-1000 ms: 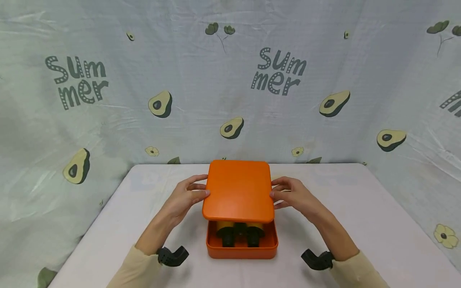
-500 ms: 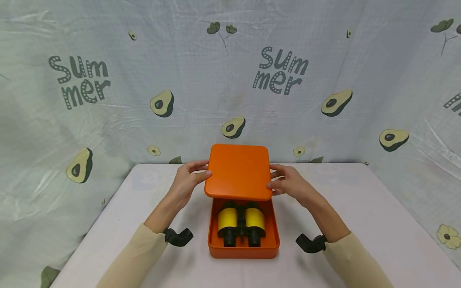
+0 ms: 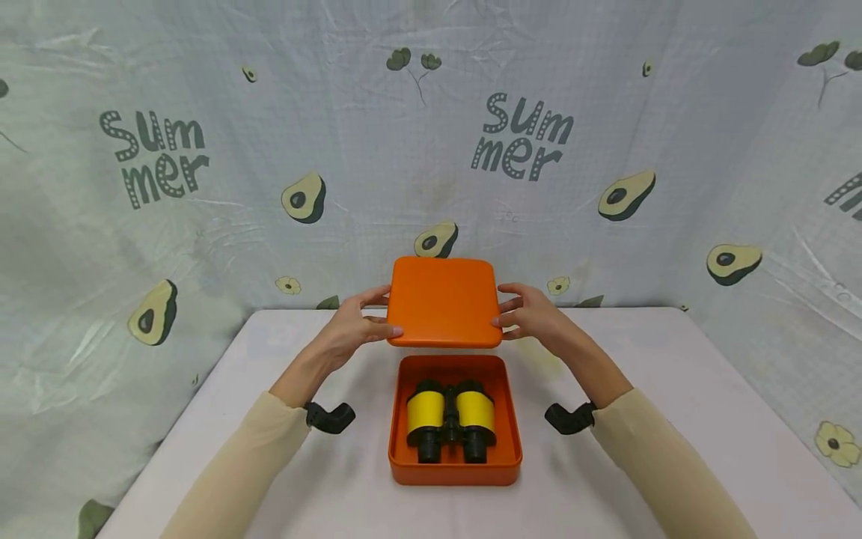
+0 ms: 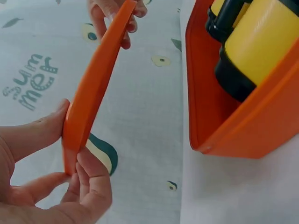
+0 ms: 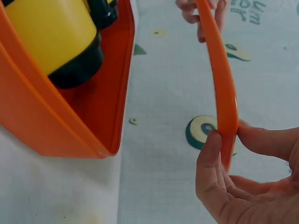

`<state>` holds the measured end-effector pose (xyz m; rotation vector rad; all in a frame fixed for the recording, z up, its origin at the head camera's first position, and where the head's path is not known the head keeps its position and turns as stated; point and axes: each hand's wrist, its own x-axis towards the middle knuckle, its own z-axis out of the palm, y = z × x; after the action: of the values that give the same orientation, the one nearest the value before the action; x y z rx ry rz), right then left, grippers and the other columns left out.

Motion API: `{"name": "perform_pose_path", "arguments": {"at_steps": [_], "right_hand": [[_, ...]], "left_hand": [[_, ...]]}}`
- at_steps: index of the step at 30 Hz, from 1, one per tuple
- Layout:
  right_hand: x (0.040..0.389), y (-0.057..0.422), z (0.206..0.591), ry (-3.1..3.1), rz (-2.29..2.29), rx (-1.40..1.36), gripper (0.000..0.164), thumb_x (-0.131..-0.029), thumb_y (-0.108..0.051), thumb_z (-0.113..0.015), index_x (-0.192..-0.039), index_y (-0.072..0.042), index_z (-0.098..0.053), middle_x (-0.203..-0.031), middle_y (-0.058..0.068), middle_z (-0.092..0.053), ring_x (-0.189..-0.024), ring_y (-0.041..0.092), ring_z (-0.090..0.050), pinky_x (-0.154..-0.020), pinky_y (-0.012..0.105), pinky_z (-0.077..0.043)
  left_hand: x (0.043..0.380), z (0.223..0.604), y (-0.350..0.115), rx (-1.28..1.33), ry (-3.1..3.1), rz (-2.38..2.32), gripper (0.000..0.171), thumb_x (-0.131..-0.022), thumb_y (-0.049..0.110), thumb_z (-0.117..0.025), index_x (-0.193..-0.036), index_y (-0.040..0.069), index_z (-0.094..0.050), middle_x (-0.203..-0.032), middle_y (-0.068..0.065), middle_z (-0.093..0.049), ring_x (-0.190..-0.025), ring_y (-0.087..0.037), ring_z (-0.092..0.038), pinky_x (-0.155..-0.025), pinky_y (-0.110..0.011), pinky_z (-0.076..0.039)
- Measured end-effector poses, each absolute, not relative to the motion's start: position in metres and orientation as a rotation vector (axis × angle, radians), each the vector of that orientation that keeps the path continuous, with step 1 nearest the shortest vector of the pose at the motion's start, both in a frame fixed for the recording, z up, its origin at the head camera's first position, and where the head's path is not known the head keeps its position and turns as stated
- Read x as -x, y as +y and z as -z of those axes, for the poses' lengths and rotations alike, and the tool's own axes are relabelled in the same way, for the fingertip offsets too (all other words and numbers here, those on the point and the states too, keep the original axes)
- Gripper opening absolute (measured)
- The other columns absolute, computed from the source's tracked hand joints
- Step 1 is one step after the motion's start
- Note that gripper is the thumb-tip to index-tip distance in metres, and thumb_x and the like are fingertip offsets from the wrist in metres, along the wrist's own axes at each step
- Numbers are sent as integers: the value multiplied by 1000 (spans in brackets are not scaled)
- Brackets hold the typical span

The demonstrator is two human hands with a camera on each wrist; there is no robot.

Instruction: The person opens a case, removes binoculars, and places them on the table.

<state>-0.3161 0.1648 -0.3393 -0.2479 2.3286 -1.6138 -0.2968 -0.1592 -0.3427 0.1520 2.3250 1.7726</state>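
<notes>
An orange square lid point(image 3: 444, 303) is held up between both hands, just beyond the far wall of its box in the head view. My left hand point(image 3: 353, 326) pinches its left edge, thumb on the top face and fingers underneath. On the opposite edge my right hand point(image 3: 535, 318) grips the lid the same way. Below, the orange box point(image 3: 454, 473) stands uncovered on the table. Inside it lies a pair of binoculars point(image 3: 426, 409) with yellow barrels and black ends. Both wrist views show the lid point(image 4: 91, 93) edge-on, apart from the box point(image 5: 44, 126).
The white table point(image 3: 606, 374) extends on both sides of the box. Behind it hangs a pale cloth point(image 3: 377, 150) printed with avocados, flowers and lettering. A black wrist mount point(image 3: 330, 418) sits on the left wrist, another black mount point(image 3: 569, 419) on the right.
Both hands have lifted the lid and carried it away toward the back. The box, mostly covered a second ago, now shows the whole pair of binoculars. The box has stayed in place.
</notes>
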Motion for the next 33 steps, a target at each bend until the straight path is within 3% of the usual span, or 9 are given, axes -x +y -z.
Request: {"name": "perform_pose_path", "arguments": {"at_steps": [9, 17, 24, 28, 33], "right_hand": [[348, 159, 353, 2193, 1696, 168, 76, -94, -3, -68, -160, -8, -30, -150, 26, -50, -112, 29, -67, -105, 49, -55], [370, 158, 378, 2102, 1650, 220, 80, -92, 2, -67, -160, -5, -26, -154, 28, -43, -117, 33, -63, -112, 52, -50], [377, 156, 404, 2063, 1606, 188, 79, -92, 2, -68, -159, -5, -28, -155, 29, -43, -129, 38, -59, -112, 51, -50], [378, 156, 412, 2065, 1600, 184, 78, -91, 4, -68, -159, -6, -29, -155, 28, -44, -125, 37, -62, -110, 50, -51], [378, 155, 420, 2089, 1553, 206, 80, -91, 4, -68, -159, -2, -26, -153, 29, -45, -114, 31, -67, -105, 45, -56]], "left_hand": [[328, 361, -166, -61, 2240, -1760, 88, -91, 4, -77, -164, 18, -30, -153, -23, -42, -119, -32, -61, -114, -46, -49], [347, 382, -167, 0, 2235, -1711, 87, -92, 4, -76, -164, 17, -29, -155, -24, -45, -125, -33, -60, -113, -43, -51], [357, 406, -170, 76, 2262, -1662, 81, -90, 0, -77, -160, 9, -38, -145, -25, -52, -110, -27, -64, -96, -32, -60], [358, 413, -169, 89, 2339, -1600, 74, -89, 1, -78, -155, 0, -43, -141, -27, -56, -111, -29, -64, -98, -35, -60], [357, 420, -167, 108, 2418, -1507, 73, -89, 6, -80, -152, 1, -46, -139, -25, -60, -113, -31, -64, -104, -39, -57]]}}
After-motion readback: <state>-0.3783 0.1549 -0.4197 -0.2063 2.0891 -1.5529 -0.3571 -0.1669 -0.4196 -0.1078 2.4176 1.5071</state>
